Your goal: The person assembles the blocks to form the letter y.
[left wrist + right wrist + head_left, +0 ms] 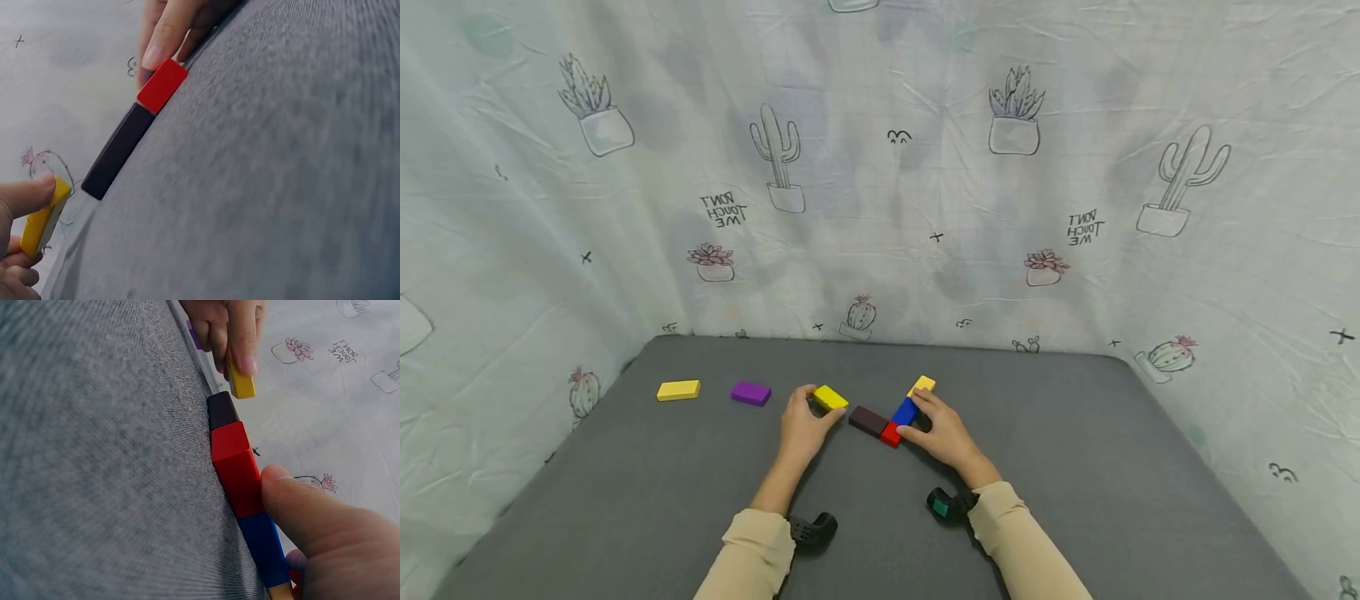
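My left hand (802, 429) pinches a yellow block (831, 397) between thumb and fingers, just beyond the free end of a dark brown block (868, 421). That dark block meets a red block (891, 434) at a corner. From the red block a blue block (905, 412) and a paler yellow block (924, 384) run away to the far right. My right hand (951, 437) rests against this row, thumb tip on the red block and fingertips near the join of blue and yellow. In the right wrist view its thumb (306, 506) lies extended along the red block (237, 481).
A purple block (751, 393) lies on the grey table (647, 500) left of my left hand. Farther left is another yellow block (678, 390). A cloth printed with cacti (880, 183) hangs behind the table and along its sides.
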`<action>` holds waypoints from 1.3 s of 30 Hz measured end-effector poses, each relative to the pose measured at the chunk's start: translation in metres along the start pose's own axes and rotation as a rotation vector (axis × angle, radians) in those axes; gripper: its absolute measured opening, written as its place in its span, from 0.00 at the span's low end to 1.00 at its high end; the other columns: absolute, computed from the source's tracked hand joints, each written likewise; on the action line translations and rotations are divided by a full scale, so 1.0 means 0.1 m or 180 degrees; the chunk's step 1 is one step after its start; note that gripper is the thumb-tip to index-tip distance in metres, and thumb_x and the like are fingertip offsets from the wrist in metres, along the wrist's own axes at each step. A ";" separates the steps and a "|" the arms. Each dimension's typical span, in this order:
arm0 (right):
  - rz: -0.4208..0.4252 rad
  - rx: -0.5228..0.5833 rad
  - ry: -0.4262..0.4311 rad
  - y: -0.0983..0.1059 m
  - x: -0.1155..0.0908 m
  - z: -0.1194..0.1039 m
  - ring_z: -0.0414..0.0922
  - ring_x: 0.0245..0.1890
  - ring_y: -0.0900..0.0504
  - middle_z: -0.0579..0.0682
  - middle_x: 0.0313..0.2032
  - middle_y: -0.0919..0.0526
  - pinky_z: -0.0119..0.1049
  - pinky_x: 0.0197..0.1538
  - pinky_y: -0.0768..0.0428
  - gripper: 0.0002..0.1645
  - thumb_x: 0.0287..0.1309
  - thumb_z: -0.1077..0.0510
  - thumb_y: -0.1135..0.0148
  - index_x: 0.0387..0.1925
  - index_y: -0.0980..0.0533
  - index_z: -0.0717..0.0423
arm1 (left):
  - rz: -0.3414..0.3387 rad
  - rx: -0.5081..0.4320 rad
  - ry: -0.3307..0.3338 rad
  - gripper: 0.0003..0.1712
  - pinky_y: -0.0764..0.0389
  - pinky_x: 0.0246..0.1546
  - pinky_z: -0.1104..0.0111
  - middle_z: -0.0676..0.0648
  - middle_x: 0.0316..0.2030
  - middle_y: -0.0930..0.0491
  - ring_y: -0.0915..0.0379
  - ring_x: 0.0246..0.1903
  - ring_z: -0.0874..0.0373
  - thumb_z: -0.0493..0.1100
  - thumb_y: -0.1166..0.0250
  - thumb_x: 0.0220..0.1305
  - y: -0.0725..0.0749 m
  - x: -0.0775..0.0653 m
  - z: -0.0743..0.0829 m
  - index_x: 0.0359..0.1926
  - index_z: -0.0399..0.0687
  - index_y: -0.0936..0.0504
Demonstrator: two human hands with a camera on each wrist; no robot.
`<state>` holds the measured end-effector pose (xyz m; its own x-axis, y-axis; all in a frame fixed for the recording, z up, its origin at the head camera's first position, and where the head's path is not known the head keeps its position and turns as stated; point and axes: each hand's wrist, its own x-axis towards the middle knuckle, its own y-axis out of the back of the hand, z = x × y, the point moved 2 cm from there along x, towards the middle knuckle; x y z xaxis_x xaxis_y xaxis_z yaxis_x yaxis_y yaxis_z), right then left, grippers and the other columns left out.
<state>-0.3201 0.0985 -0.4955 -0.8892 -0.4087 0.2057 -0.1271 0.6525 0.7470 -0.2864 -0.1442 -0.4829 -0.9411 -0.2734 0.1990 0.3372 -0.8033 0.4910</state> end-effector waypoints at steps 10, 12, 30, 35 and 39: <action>0.0001 -0.0041 0.0009 -0.03 0.00 0.02 0.57 0.70 0.41 0.58 0.70 0.40 0.55 0.66 0.36 0.43 0.56 0.42 0.36 0.67 0.36 0.61 | 0.0037 -0.0052 0.0087 0.39 0.33 0.60 0.47 0.31 0.59 0.33 0.36 0.61 0.37 0.46 0.29 0.55 -0.12 0.01 0.03 0.61 0.31 0.35; -0.0017 -0.0031 -0.0004 -0.03 0.00 0.01 0.57 0.70 0.42 0.58 0.70 0.40 0.55 0.67 0.36 0.43 0.56 0.42 0.36 0.67 0.36 0.61 | 0.0041 -0.0054 0.0107 0.39 0.33 0.60 0.47 0.31 0.59 0.32 0.36 0.60 0.37 0.46 0.29 0.55 -0.13 0.01 0.02 0.61 0.32 0.35; -0.0047 -0.0108 -0.0024 -0.01 0.04 0.02 0.57 0.70 0.42 0.58 0.70 0.41 0.55 0.66 0.36 0.44 0.57 0.41 0.37 0.67 0.37 0.61 | -0.0148 0.0268 -0.0072 0.37 0.31 0.59 0.49 0.31 0.56 0.30 0.34 0.59 0.38 0.46 0.30 0.56 -0.16 0.04 0.02 0.59 0.29 0.34; -0.0059 -0.0093 -0.0040 -0.01 0.04 0.01 0.56 0.70 0.42 0.58 0.70 0.41 0.54 0.67 0.37 0.44 0.57 0.42 0.36 0.67 0.37 0.60 | -0.0163 0.0365 -0.0136 0.36 0.29 0.57 0.49 0.31 0.54 0.29 0.32 0.56 0.38 0.47 0.30 0.56 -0.17 0.03 -0.01 0.59 0.29 0.33; -0.0056 -0.0081 -0.0048 -0.01 0.04 0.00 0.56 0.70 0.43 0.58 0.70 0.41 0.54 0.67 0.37 0.44 0.57 0.42 0.36 0.68 0.37 0.60 | -0.0164 0.0366 -0.0164 0.37 0.29 0.57 0.49 0.32 0.55 0.29 0.32 0.57 0.38 0.47 0.30 0.56 -0.18 0.02 -0.01 0.59 0.29 0.33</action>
<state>-0.3235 0.0968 -0.4953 -0.8935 -0.4100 0.1830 -0.1316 0.6289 0.7663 -0.2941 -0.1311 -0.4922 -0.9557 -0.2035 0.2128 0.2919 -0.7488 0.5950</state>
